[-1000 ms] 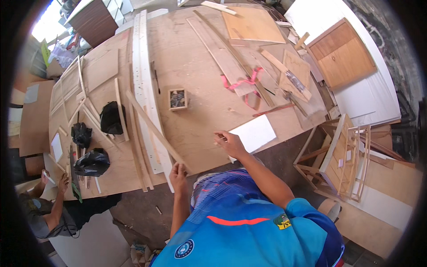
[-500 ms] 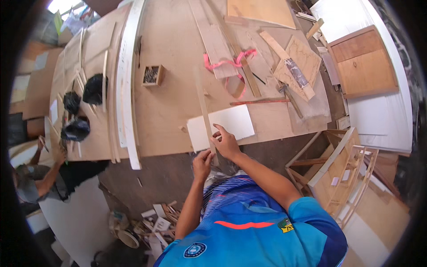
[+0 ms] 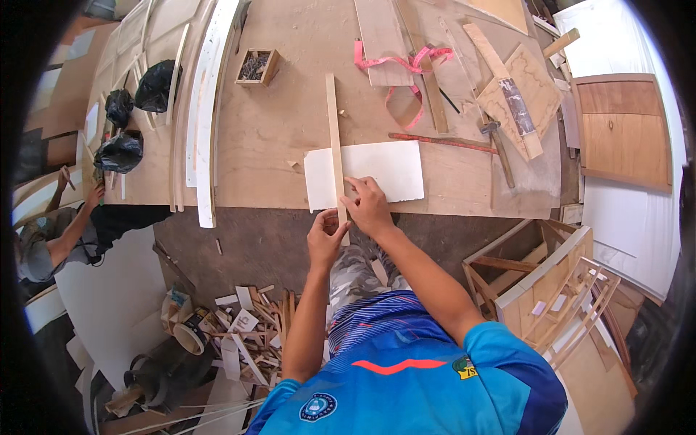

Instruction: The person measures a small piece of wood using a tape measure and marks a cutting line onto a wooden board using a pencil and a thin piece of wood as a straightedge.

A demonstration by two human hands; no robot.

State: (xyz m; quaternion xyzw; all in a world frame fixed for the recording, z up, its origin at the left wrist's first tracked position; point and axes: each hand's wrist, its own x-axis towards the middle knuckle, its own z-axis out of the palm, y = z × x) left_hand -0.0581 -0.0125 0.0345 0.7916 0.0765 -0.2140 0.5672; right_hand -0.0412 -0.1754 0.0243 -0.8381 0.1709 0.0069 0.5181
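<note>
A narrow pale wooden strip (image 3: 333, 123) lies lengthwise over a white board (image 3: 388, 170) at the workbench's near edge, with its near end sticking out past that edge. My left hand (image 3: 325, 238) has its fingers closed round that near end. Just above and to the right, my right hand (image 3: 368, 206) grips the strip's right side with thumb and bent fingers. A small wooden box of metal fasteners (image 3: 254, 67) stands farther back. A red stick (image 3: 442, 142), a hammer (image 3: 506, 159) and a pink measuring tape (image 3: 406, 109) lie to the right.
The plywood workbench (image 3: 261, 167) holds long white planks (image 3: 208, 109) and black bags (image 3: 118, 152) at left. A co-worker (image 3: 58, 239) works at the far left. Offcuts (image 3: 246, 333) pile on the floor below; an unfinished wooden frame (image 3: 507, 268) stands at lower right, a door panel (image 3: 620, 130) behind it.
The wooden strip has moved right from beside the long planks onto the white board and turned lengthwise. My right hand came onto it, and both hands now hold it. The view has shifted.
</note>
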